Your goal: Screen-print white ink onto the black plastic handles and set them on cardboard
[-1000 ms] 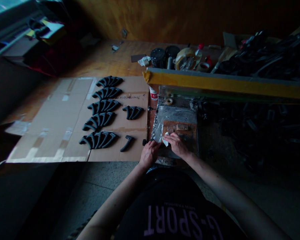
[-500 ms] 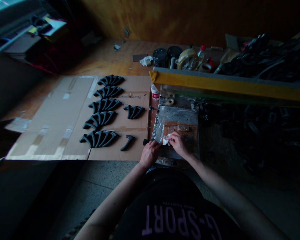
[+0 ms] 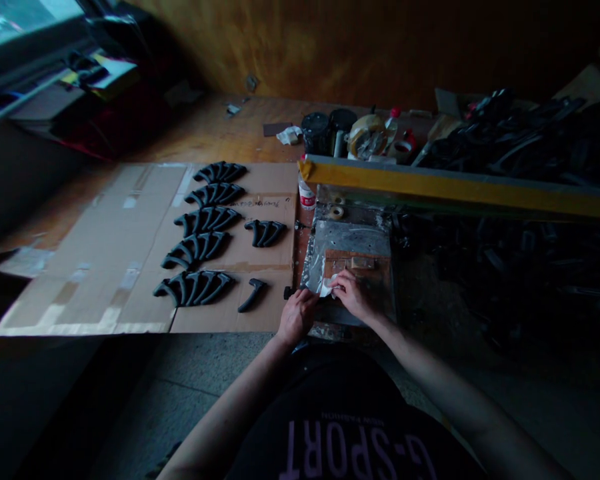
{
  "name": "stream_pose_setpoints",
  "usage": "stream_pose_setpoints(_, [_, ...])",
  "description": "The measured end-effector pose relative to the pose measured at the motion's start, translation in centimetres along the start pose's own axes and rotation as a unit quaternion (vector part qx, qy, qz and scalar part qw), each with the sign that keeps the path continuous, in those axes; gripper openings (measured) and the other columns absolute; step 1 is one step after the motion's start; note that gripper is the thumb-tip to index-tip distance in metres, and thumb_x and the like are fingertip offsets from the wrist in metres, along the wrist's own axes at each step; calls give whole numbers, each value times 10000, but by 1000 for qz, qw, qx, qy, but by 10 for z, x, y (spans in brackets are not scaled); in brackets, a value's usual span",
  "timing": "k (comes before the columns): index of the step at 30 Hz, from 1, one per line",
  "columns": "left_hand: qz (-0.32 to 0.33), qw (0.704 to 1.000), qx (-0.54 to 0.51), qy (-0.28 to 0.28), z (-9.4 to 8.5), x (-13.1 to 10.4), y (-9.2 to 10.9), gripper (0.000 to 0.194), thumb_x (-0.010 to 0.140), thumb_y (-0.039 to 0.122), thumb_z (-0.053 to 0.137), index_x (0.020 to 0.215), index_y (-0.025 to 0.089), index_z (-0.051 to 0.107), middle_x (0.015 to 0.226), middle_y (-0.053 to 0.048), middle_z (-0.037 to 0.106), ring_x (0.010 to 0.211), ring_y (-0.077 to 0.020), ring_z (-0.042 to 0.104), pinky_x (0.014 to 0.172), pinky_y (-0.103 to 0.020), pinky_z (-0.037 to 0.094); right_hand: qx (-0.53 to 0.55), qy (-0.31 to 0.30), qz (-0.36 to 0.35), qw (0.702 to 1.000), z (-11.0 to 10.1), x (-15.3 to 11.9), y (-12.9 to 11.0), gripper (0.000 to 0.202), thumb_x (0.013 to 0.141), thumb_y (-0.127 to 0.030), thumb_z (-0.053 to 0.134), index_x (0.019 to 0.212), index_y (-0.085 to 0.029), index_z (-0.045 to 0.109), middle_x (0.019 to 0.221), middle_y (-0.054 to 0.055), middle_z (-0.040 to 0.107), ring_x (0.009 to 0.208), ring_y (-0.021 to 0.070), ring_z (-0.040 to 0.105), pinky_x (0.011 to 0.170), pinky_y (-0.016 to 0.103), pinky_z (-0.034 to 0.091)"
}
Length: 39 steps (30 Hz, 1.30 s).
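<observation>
My left hand is closed around a black plastic piece, whose end pokes out past the fingers on the left; most of it is hidden. A crumpled white cloth or tissue is pinched in my right hand, right beside the left fingers. Both hands are over the near edge of a grey metal plate bearing a brown wooden board with a small block. Left of my hands, a single black curved handle-like piece lies on a cardboard sheet.
Several rows of similar black pieces lie on the cardboard, with a smaller group beside them. A yellow-taped bar crosses behind the plate. Tape rolls, a white bottle and dark tubs stand behind. Black parts are heaped right.
The view has tilted slightly, so the bench appears lower. The cloth and my right hand have shifted slightly left, closer to my left hand; both grips look the same.
</observation>
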<state>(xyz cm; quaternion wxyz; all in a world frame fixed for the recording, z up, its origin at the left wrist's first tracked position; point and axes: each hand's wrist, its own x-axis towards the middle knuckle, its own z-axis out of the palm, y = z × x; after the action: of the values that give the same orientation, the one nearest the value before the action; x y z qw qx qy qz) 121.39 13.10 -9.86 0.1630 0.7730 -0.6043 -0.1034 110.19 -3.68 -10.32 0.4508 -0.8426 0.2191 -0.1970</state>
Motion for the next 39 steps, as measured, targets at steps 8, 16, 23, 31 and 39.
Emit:
stream_pose_setpoints(8, [-3, 1000, 11, 5, 2, 0, -1, 301, 936, 188, 486, 1192, 201, 643, 942, -69, 624, 858, -200, 544, 789, -325, 471, -48, 2, -14, 999, 1, -6, -4, 231, 784, 18, 527, 766, -195, 616, 872, 19, 582, 858, 166, 580, 802, 298, 450])
stream_pose_setpoints(16, [2, 1000, -9, 16, 3, 0, -2, 295, 922, 166, 501, 1172, 199, 653, 932, -62, 619, 852, -189, 557, 823, -325, 473, -93, -3, -26, 995, 6, 5, 3, 209, 804, 0, 523, 779, -189, 608, 898, 27, 580, 891, 167, 563, 812, 282, 436])
stream_pose_setpoints(23, [6, 999, -16, 29, 5, -1, -2, 325, 901, 122, 503, 1181, 181, 657, 937, -69, 627, 864, -191, 567, 824, -320, 480, -133, 59, -47, 988, 3, 31, 2, 240, 824, 1, 452, 799, -198, 585, 910, 49, 577, 885, 183, 530, 807, 292, 429])
stream_pose_setpoints(31, [3, 999, -12, 31, 5, 0, -2, 208, 916, 181, 525, 1041, 196, 691, 899, -54, 608, 844, -178, 564, 803, -311, 468, -172, -4, -133, 976, -2, -4, -10, 213, 871, -40, 480, 816, -210, 595, 885, 54, 594, 927, 214, 522, 835, 332, 427])
stream_pose_setpoints(39, [-11, 997, -36, 66, 5, -5, -5, 277, 896, 206, 587, 1157, 196, 676, 957, -64, 636, 896, -186, 572, 836, -311, 488, -153, 70, -75, 983, -4, 30, 4, 245, 829, -29, 460, 810, -202, 631, 884, 63, 595, 889, 206, 535, 808, 321, 432])
